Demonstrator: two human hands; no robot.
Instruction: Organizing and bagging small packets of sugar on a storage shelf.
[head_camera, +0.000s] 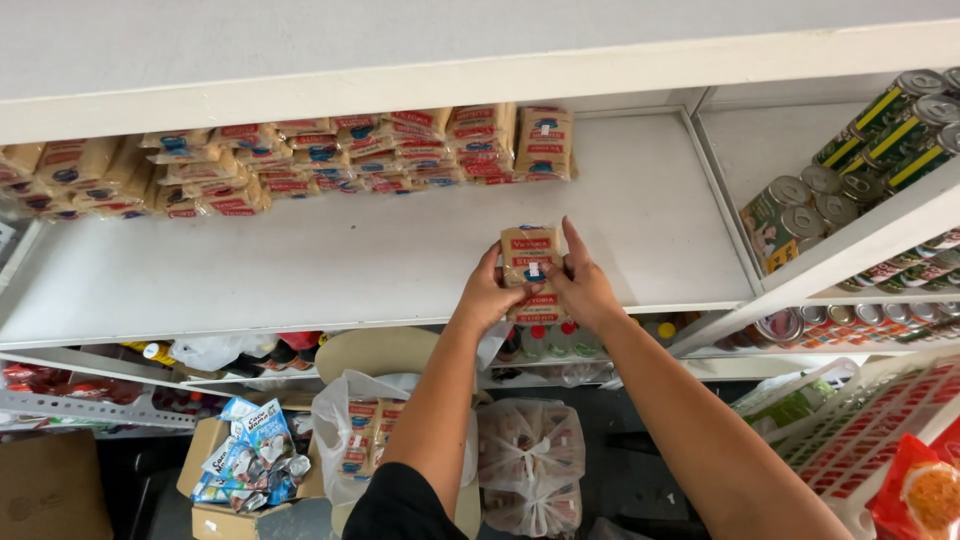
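While both hands grip it at centre frame, the small stack of tan packets sits at the front lip of the white shelf, partly overhanging the edge. The left hand curls closed round the stack's left side; the right hand closes on the right side, its forefinger raised along the top packet.

Risk, as judged: the packets are slick-wrapped and loosely stacked, so uneven pressure could let the lower ones slide out and fall past the edge. They would land among the plastic bags on the floor at lower centre.

Surface: the shelf is flat, painted white and scuffed, with a row of matching packets heaped along its back from upper left to upper centre. An upright divider separates it from a bay of tins at upper right.

Room: lower shelves hold bottles; an open carton of sachets stands at lower left, a white crate at lower right.
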